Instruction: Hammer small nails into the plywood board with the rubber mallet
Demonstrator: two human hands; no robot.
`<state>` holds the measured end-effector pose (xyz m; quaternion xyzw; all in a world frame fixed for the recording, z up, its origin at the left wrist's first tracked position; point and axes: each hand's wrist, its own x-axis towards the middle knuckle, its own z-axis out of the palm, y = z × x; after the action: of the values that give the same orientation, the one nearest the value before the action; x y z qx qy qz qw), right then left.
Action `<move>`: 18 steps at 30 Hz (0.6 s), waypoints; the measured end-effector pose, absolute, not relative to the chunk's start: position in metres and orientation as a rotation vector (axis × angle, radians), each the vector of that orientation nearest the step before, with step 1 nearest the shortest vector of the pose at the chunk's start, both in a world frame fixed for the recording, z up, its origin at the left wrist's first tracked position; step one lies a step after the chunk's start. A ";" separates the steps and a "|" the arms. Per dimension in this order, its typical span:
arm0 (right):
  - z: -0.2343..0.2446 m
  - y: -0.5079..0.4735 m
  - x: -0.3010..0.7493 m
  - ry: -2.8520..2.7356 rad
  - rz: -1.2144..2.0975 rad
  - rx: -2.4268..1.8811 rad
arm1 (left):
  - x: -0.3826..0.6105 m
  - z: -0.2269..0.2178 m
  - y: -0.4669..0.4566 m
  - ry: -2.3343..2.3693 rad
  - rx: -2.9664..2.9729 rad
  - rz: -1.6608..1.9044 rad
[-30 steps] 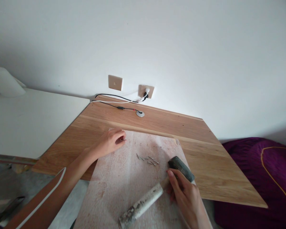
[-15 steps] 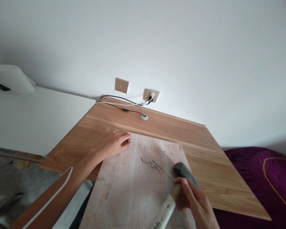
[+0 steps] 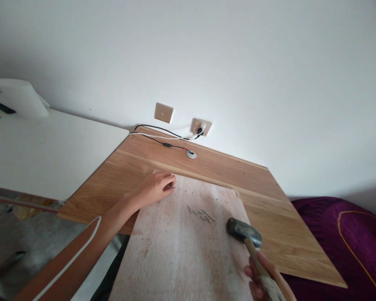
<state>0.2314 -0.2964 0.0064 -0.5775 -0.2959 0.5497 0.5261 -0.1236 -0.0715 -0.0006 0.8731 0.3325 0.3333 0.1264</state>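
Observation:
My left hand [image 3: 161,187] rests on the far left corner of a pale, whitish wooden board [image 3: 175,251]. Its fingers are pinched together low over the surface; what they hold is too small to make out. In my right hand [image 3: 266,276], at the lower right, is a hammer [image 3: 243,232] with a dark, barrel-shaped head and a wooden handle. Its head hangs over the board's right edge, my fingers wrapped around the handle. Several loose nails [image 3: 203,215] lie in a small pile mid-board. A row of small dark dots runs along the far edge, right of my left hand.
The board lies on a wooden tabletop [image 3: 288,234] against the wall. Cables [image 3: 167,145] run along its back to a wall socket [image 3: 201,127]. A white table [image 3: 65,154] with a white roll [image 3: 25,98] adjoins on the left, and purple fabric [image 3: 326,221] lies right.
My right hand has slid down the handle, away from the hammer's head, and moved lower right. The hammer has turned, its handle now pointing to the lower right. My left hand keeps its place.

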 end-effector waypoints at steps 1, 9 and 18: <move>0.004 -0.297 0.235 -0.647 1.414 -1.376 | -0.124 0.000 -0.072 0.971 2.547 0.967; -0.001 -0.294 0.229 -0.327 1.704 -1.143 | -0.123 0.001 -0.073 0.984 2.527 0.978; 0.032 -0.286 0.204 -0.511 1.546 -1.307 | -0.123 0.000 -0.074 0.977 2.521 0.961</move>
<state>0.2038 -0.2856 0.0323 -0.5409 -0.2117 0.6401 0.5029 -0.1232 -0.0735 0.0004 0.8705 0.3373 0.3319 0.1356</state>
